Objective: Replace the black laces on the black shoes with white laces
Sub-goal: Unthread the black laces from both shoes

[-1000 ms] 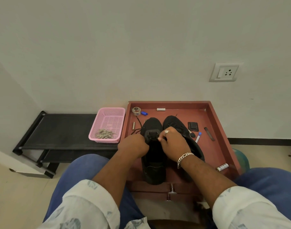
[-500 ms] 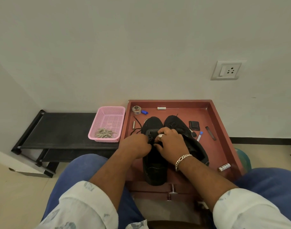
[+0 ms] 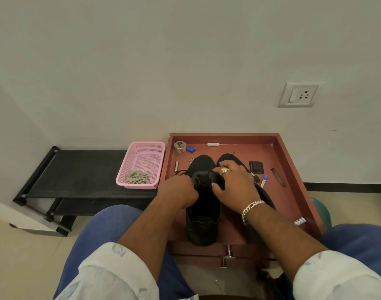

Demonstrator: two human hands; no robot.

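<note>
Shallow red-brown wooden tray holds both black fabric shoes: left shoe still black-laced, right shoe mostly hidden. Right hand has shifted leftward since a second ago, fingers spread over the tongue, grip unclear; left hand curled at the eyelets, unlacing barely begun. Pink plastic mesh basket holds pale white laces.
</note>
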